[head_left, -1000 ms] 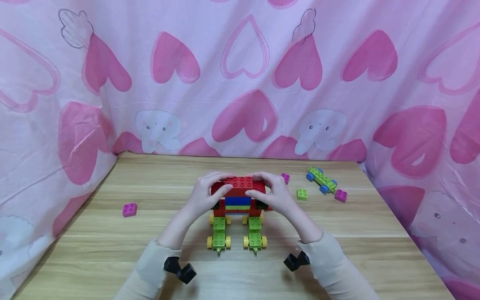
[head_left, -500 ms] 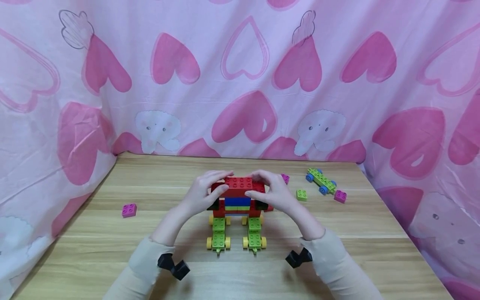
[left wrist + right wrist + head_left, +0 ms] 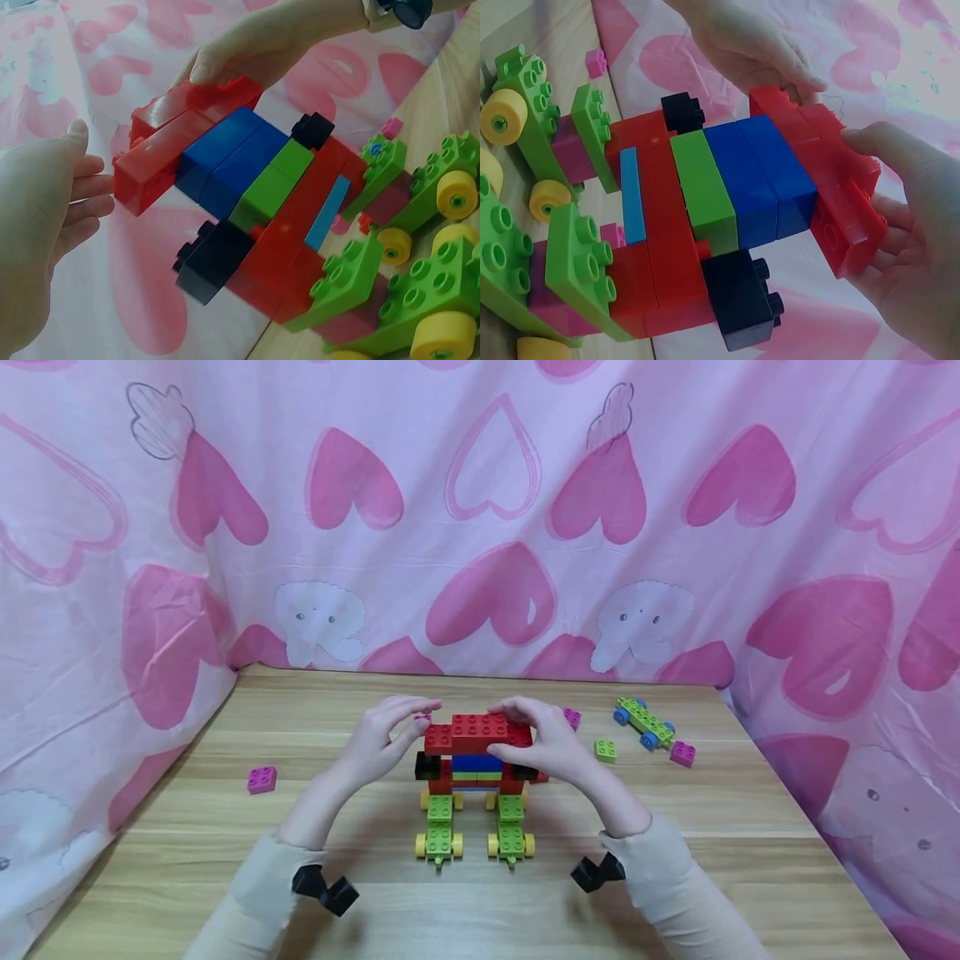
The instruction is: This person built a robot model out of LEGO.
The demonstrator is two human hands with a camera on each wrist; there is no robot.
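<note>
A toy brick figure stands upright mid-table on two lime green wheeled bases with yellow wheels. Its body stacks red, lime and blue bricks, with a black brick jutting out at each side. Red bricks form a wide top. My right hand grips the right end of this red top, thumb in front and fingers behind. Left of the figure, my left hand is held with its fingers extended, fingertips close to the left end of the red top in the left wrist view.
One pink brick lies at the left. Toward the back right are a lime wheeled base with blue wheels, a small lime brick and pink bricks. Another pink brick shows behind my left fingertips. A heart-print curtain surrounds the table.
My left hand has come off the left end of the red top and moved left, uncovering the red and black bricks there. The right hand keeps its grip; the figure stays put.
</note>
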